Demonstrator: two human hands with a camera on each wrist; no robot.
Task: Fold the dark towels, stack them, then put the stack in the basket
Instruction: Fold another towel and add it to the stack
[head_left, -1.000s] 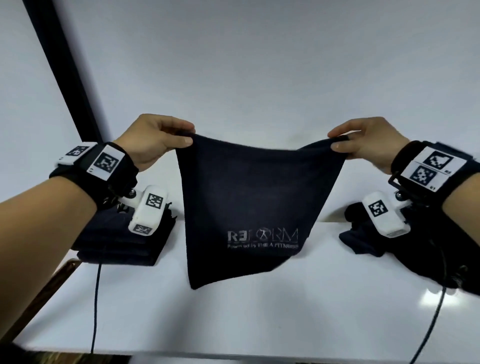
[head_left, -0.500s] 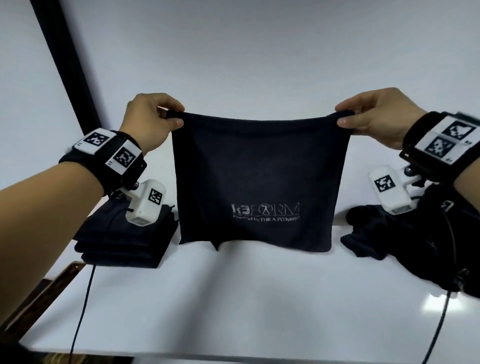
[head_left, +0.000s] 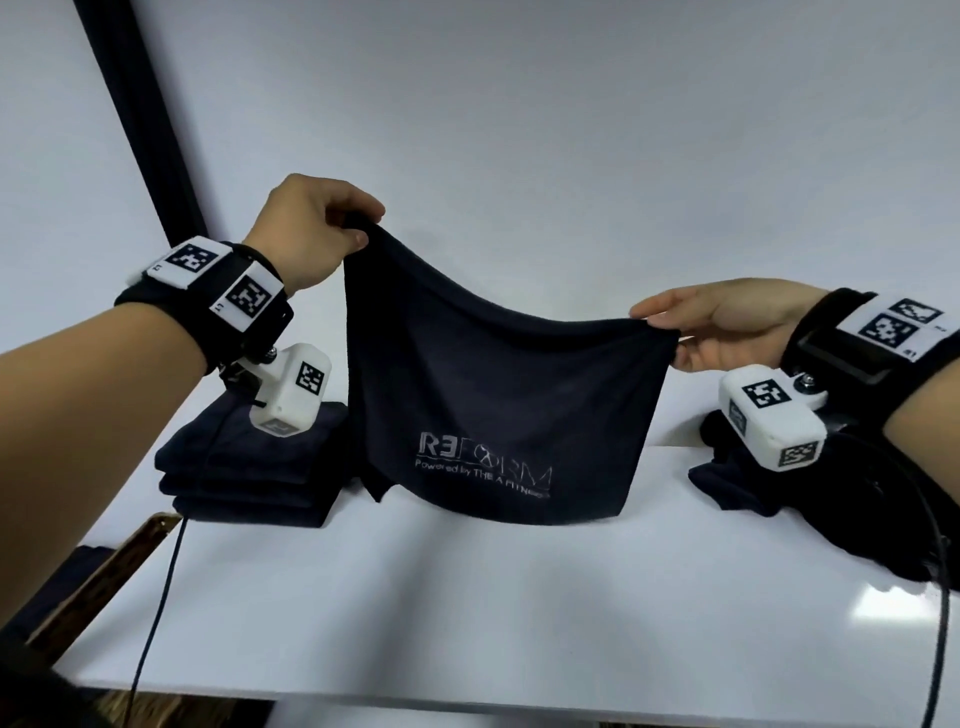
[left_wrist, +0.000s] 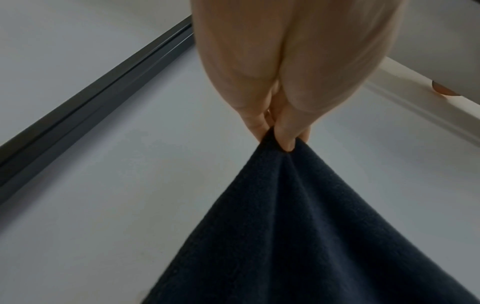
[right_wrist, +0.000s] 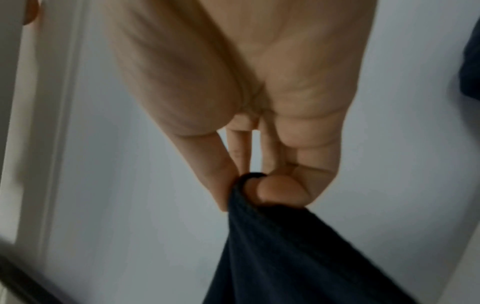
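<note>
A dark towel (head_left: 493, 405) with pale lettering hangs spread between both hands above the white table (head_left: 467, 597). My left hand (head_left: 358, 231) pinches its upper left corner, seen close in the left wrist view as the towel (left_wrist: 311, 226) caught under the fingertips (left_wrist: 285, 142). My right hand (head_left: 670, 338), lower than the left, pinches the upper right corner; the right wrist view shows the towel (right_wrist: 298, 257) held between thumb and fingers (right_wrist: 275, 189). The towel's bottom edge touches the table. A stack of folded dark towels (head_left: 249, 467) lies at the left.
A heap of unfolded dark towels (head_left: 779, 478) lies at the right under my right wrist. A black post (head_left: 140, 114) runs up the wall at the left. A wooden edge (head_left: 119, 561) shows beside the table's left side. Cables hang from both wrists.
My right hand has dropped lower with its corner, so the top edge now slopes down to the right and sags. The towel's lower edge has come down onto the table.
</note>
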